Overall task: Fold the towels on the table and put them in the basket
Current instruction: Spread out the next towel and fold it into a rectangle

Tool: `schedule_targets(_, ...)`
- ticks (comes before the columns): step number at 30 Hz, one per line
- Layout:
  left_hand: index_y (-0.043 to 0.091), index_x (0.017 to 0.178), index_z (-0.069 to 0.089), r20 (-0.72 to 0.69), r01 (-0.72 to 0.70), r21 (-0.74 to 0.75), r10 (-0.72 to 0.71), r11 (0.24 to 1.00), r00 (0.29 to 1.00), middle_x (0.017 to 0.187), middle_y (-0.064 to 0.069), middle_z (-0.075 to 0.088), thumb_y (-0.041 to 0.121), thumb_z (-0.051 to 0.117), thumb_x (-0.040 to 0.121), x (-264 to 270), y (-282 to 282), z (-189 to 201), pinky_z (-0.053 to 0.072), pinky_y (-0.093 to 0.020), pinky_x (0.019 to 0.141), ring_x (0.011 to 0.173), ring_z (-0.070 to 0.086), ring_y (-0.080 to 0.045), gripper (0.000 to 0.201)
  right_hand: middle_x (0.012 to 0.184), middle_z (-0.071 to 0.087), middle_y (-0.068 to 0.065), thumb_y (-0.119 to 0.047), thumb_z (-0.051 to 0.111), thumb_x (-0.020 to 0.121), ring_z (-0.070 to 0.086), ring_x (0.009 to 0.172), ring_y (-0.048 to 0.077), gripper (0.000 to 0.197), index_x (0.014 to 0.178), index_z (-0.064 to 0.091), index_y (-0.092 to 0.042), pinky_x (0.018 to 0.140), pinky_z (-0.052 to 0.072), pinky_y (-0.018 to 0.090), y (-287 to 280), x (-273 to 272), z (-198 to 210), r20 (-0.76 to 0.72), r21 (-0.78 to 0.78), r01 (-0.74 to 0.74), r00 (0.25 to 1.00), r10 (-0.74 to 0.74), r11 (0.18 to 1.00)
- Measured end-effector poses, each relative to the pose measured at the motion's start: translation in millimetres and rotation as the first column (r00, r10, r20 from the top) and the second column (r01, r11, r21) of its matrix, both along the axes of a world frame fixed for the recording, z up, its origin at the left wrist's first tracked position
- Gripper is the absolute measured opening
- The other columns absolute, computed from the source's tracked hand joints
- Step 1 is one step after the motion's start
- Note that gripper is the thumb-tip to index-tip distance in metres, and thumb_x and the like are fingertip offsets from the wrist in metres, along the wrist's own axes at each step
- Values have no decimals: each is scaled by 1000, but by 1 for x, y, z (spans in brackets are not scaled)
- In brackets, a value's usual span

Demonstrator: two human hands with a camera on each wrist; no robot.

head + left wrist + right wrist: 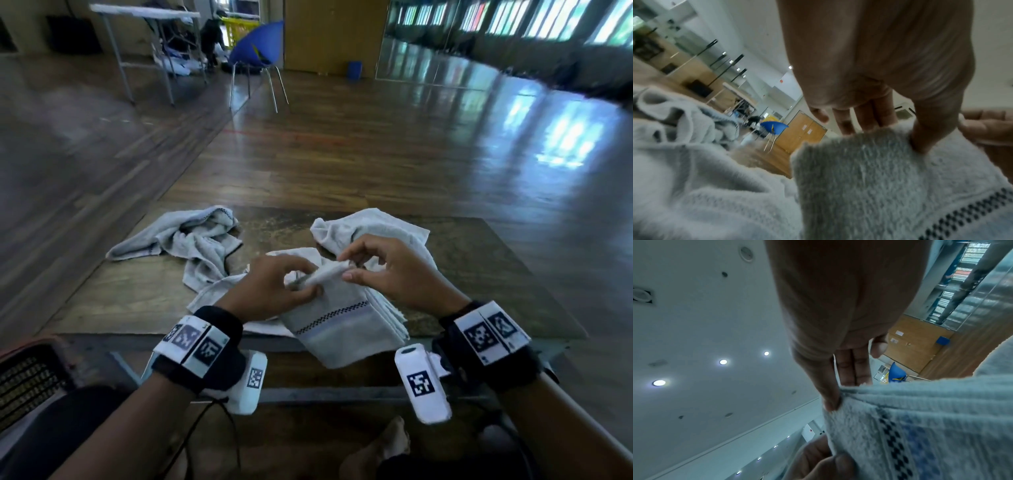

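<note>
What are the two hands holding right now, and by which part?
Both hold the folded towel by its top edge: the left hand pinches the left end, the right hand the right end. The rest hangs down over the table edge.

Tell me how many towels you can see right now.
3, maybe more hidden. A folded towel held up by both hands, a crumpled towel far left on the table, and another towel behind the hands.

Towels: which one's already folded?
The towel with the checkered stripe, pinched by both hands. The others lie crumpled behind.
</note>
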State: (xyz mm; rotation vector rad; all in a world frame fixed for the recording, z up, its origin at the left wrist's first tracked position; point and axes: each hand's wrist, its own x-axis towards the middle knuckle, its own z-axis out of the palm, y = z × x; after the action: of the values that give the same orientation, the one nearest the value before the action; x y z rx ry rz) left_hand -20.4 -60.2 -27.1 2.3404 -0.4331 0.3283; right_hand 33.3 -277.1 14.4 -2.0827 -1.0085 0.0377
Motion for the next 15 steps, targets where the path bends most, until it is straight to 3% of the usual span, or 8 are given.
schedule_targets(3,5,87,69,-88,18,-98,-27,995,996,82,-8,69,12,69,82,-8,2,1,50,-36,74,78,63,-22,8,97,61,-13,-34,72,78,57,92,-5,37,112,58,-29,79,45,12,-1,3,-8,-149,-124,-17,989,-1,992)
schedule_targets(4,5,86,69,-81,-2,-129,-8,992,997,81,-10,69,11,68,83,-9,4,0,49,-37,72,78,62,-25,7,103,60,-15,-43,71,76,57,97,-3,45,116,53,-32,82,47,16,-3,5,-13,-222,-207,-39,975,-8,978)
schedule_targets(6,10,86,69,-65,-50,-181,39,982,997,81,-7,69,11,66,84,-11,12,-1,48,-33,69,77,62,-23,4,105,57,-24,-52,71,73,56,100,-5,47,112,49,-39,83,47,12,-7,9,-25,-291,-343,-88,957,-16,935)
schedule_targets(8,19,84,68,-79,-90,-236,74,967,994,78,1,68,15,65,85,-11,22,-1,46,-22,63,71,59,-9,5,102,60,-21,-46,72,75,58,96,-2,36,103,53,-36,83,49,15,-9,13,-39,-297,-388,-106,955,-16,916)
schedule_targets(10,25,83,67,-122,-134,-282,103,950,987,76,9,66,22,65,86,-10,32,-2,43,-13,62,70,56,0,5,99,64,-7,-38,71,78,63,91,10,29,101,58,-26,85,53,31,-11,18,-53,-314,-336,-69,949,-43,939)
schedule_targets(12,25,82,67,-186,-191,-317,137,929,973,78,8,67,26,66,85,-9,39,-5,44,-14,63,73,59,-3,3,96,65,2,-32,71,80,64,89,19,27,101,59,-21,83,53,37,-9,22,-65,-361,-253,-38,931,-58,967)
schedule_targets(15,16,79,64,-301,-314,-287,227,905,926,71,5,63,24,67,82,0,45,-15,43,-17,61,68,56,-5,9,96,65,6,-16,68,82,64,88,21,21,100,58,-19,78,53,35,-5,36,-76,-393,-149,23,916,-81,989)
